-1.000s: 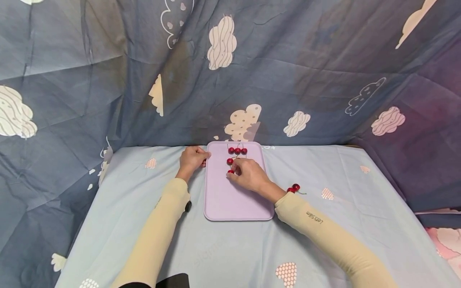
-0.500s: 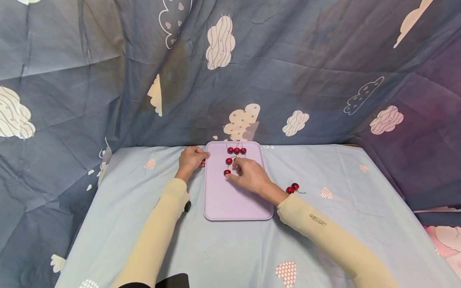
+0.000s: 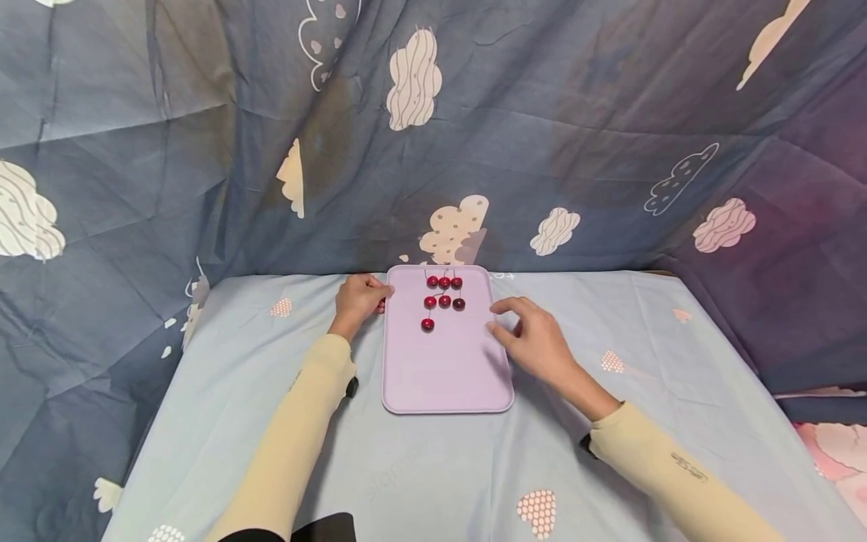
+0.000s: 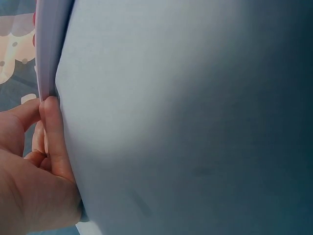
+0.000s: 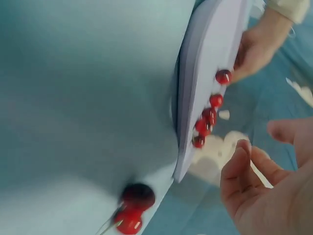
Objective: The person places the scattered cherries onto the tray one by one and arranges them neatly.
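On the lilac tray (image 3: 447, 376) lie several red cherries: a back row of three (image 3: 444, 282), a middle row of three (image 3: 444, 301), and a single cherry (image 3: 427, 325) in front at the left. My left hand (image 3: 360, 301) pinches the tray's left rim near its far corner; the left wrist view shows thumb and fingers (image 4: 56, 137) at the rim. Over the tray's right edge hovers my right hand (image 3: 538, 339), thumb and forefinger apart with nothing between them. Two more cherries (image 5: 132, 205) sit on the cloth beyond the tray, hidden behind the right hand in the head view.
A pale blue cloth (image 3: 271, 421) with heart prints covers the table. Behind it hangs a dark curtain (image 3: 582, 135) with cloud prints, close to the tray's far edge. Pink fabric (image 3: 836, 459) shows at the far right.
My right hand has let go of a cherry and moved right, off the cherries to the tray's right edge. The front cherry has shifted slightly left. My left hand stays on the rim.
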Action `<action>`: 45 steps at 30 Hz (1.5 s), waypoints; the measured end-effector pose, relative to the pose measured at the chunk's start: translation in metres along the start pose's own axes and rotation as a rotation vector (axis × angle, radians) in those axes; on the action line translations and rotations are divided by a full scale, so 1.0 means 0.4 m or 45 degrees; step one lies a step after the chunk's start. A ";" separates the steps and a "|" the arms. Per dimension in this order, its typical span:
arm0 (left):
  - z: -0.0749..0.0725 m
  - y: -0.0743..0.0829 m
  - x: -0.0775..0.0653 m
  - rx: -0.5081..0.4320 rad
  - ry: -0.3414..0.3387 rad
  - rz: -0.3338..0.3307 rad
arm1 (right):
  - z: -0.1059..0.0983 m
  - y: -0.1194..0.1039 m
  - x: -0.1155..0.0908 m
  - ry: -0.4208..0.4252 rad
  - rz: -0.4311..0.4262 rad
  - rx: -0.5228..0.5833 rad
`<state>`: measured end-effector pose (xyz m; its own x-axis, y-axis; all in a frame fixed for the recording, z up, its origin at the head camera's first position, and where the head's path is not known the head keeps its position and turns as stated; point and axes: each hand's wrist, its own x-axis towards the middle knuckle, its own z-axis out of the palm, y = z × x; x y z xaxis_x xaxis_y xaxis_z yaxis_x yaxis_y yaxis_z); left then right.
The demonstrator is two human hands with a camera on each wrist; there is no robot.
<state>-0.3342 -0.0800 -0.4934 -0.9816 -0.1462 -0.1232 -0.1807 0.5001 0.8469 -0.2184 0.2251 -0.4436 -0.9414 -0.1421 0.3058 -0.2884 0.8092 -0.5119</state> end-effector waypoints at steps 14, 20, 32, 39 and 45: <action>-0.004 0.002 0.002 0.021 -0.021 0.006 | -0.060 0.188 -0.097 0.008 0.592 0.425; -0.006 0.000 0.001 0.017 -0.023 -0.016 | -0.052 0.214 -0.106 0.013 0.739 0.263; -0.002 0.001 0.003 0.013 -0.030 -0.037 | -0.052 0.226 -0.111 -0.096 0.779 0.098; -0.003 0.000 0.002 0.024 -0.023 -0.040 | -0.047 0.227 -0.106 -0.073 0.676 0.011; -0.002 0.002 0.005 0.039 -0.024 -0.052 | -0.057 0.195 -0.068 0.033 0.518 -0.025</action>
<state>-0.3361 -0.0805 -0.4925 -0.9743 -0.1510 -0.1673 -0.2222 0.5200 0.8248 -0.2114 0.3052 -0.4735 -0.9732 0.2062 0.1020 0.1102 0.8071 -0.5801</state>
